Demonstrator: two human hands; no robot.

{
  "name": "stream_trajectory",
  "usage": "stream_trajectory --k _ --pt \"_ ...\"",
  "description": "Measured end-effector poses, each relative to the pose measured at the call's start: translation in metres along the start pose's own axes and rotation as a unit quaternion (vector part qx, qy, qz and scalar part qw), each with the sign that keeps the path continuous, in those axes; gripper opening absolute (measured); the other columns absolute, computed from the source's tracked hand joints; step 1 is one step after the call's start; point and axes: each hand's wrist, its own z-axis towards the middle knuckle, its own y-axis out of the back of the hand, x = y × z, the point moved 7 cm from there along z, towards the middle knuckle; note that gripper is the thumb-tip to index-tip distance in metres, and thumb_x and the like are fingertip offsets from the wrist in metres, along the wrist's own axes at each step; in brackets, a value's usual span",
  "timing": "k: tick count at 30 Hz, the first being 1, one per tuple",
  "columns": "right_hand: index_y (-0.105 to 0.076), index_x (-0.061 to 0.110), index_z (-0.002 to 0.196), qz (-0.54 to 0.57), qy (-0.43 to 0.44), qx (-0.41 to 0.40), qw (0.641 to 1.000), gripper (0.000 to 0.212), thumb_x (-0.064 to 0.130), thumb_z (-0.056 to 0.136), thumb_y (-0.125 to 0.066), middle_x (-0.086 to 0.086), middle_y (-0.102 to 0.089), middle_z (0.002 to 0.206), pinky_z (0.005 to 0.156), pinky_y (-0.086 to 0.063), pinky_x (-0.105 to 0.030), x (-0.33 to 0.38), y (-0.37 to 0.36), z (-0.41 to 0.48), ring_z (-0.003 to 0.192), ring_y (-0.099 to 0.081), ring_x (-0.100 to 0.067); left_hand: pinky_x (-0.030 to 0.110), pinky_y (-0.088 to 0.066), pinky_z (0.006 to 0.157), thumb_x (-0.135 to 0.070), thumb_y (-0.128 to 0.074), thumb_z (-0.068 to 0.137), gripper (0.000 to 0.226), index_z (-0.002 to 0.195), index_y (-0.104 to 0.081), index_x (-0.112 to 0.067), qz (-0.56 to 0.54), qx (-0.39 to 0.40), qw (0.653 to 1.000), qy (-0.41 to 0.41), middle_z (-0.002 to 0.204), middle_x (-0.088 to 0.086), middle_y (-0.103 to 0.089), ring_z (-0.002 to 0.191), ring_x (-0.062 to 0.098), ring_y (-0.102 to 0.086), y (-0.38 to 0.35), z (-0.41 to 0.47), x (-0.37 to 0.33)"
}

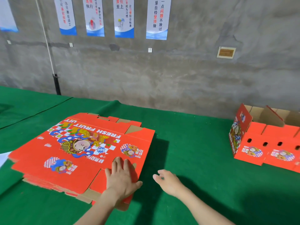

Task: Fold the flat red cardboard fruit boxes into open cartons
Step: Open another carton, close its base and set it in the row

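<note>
Left hand (121, 174) presses flat on the stack (81, 151), flat printed red card; my right hand (167, 181) hovers slack, empty, just beside.

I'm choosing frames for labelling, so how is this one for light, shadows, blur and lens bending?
Head view: soft, even light, no glare on the stack of flat boxes; its shadow falls rightward on the green table cover; the right hand is slightly blurred, the left hand crisper; the wall posters tilt and soften toward the left edge.

Bare left hand (121, 177) lies palm-down, fingers straight; bare right hand (168, 182) hovers just beside its thumb, fingers loosely curled, empty
</note>
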Motion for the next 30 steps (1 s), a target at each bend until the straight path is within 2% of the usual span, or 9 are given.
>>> stream_trajectory --k 2,3,6,9,13,16,20,23,30 --pt "-0.052 0.021 0.084 0.056 -0.019 -0.006 0.998 0.027 0.039 0.101 -0.04 -0.001 -0.058 0.09 0.074 -0.033 -0.026 0.008 -0.004 -0.002 0.079 -0.053 -0.01 0.047 -0.018 0.108 -0.072 -0.052 0.065 0.1 0.143 -0.016 -0.022 -0.018 -0.011 1.0 -0.002 0.152 0.011 -0.014 0.139 0.029 -0.014 0.003 -0.004 0.0" --pt "-0.046 0.023 0.077 0.099 -0.034 -0.01 0.994 0.03 0.039 0.101 -0.039 -0.001 -0.054 0.085 0.072 -0.031 -0.026 0.011 -0.005 -0.003 0.073 -0.046 -0.01 0.046 -0.019 0.107 -0.07 -0.053 0.064 0.098 0.143 -0.018 -0.023 -0.029 -0.02 0.999 -0.003 0.149 0.01 -0.018 0.137 0.029 -0.016 0.006 -0.005 0.0" --pt "-0.053 0.01 0.11 0.337 -0.09 0.027 0.937 0.036 0.041 0.101 -0.039 -0.017 -0.062 0.111 0.075 -0.047 -0.03 0.024 -0.018 -0.004 0.083 -0.055 -0.021 0.044 -0.019 0.105 -0.07 -0.051 0.059 0.099 0.142 -0.02 -0.026 -0.058 -0.041 0.997 -0.006 0.142 0.004 -0.027 0.132 0.026 -0.022 0.018 -0.011 0.0" --pt "-0.056 0.011 0.1 0.498 -0.084 0.015 0.863 0.028 0.038 0.099 -0.048 -0.013 -0.068 0.093 0.069 -0.055 -0.034 0.046 -0.016 0.001 0.076 -0.064 -0.025 0.043 -0.016 0.108 -0.071 -0.05 0.056 0.103 0.144 -0.018 -0.028 -0.077 -0.057 0.995 -0.016 0.139 0.0 -0.029 0.131 0.024 -0.024 0.027 -0.018 -0.003" --pt "-0.06 0.011 0.087 0.547 -0.087 -0.059 0.83 0.006 0.011 0.093 -0.061 -0.008 -0.067 0.081 0.059 -0.052 -0.029 0.062 -0.007 0.007 0.069 -0.063 -0.021 0.044 -0.009 0.115 -0.072 -0.057 0.056 0.114 0.149 -0.011 -0.027 -0.121 -0.01 0.992 -0.038 0.15 0.004 -0.018 0.139 0.024 -0.015 0.034 -0.028 -0.01" --pt "-0.054 0.009 0.086 0.612 -0.073 -0.101 0.781 0.013 -0.003 0.09 -0.058 -0.012 -0.064 0.081 0.061 -0.048 -0.031 0.062 0.011 0.011 0.066 -0.059 -0.022 0.042 -0.004 0.118 -0.085 -0.044 0.039 0.132 0.152 -0.008 -0.026 -0.227 0.036 0.971 -0.07 0.16 0.001 -0.003 0.146 0.019 -0.004 0.053 -0.03 -0.008" --pt "-0.056 0.007 0.092 0.625 0.007 -0.162 0.764 0.013 -0.007 0.091 -0.053 -0.015 -0.062 0.082 0.062 -0.048 -0.032 0.045 0.062 -0.005 0.064 -0.058 -0.021 0.036 -0.015 0.118 -0.053 -0.069 0.077 0.089 0.147 -0.032 -0.013 -0.365 -0.082 0.926 -0.056 0.157 0.01 -0.019 0.146 0.019 -0.016 0.091 -0.022 0.012" --pt "-0.057 0.007 0.106 0.642 0.063 -0.165 0.746 0.02 -0.005 0.092 -0.049 -0.012 -0.067 0.087 0.059 -0.054 -0.028 0.014 0.101 -0.026 0.062 -0.065 -0.018 0.037 -0.02 0.116 -0.027 -0.067 0.087 0.064 0.141 -0.041 -0.006 -0.372 -0.133 0.918 -0.028 0.153 0.015 -0.028 0.143 0.025 -0.023 0.098 -0.01 0.024" --pt "-0.065 0.018 0.117 0.627 0.08 -0.243 0.736 0.03 0.012 0.089 -0.055 -0.009 -0.07 0.113 0.089 -0.049 -0.044 -0.098 0.173 -0.1 0.098 -0.067 -0.026 0.042 -0.016 0.116 -0.012 -0.073 0.08 0.069 0.138 -0.04 0.004 -0.354 -0.274 0.894 -0.035 0.15 0.028 -0.026 0.144 0.036 -0.016 0.133 0.006 0.008"
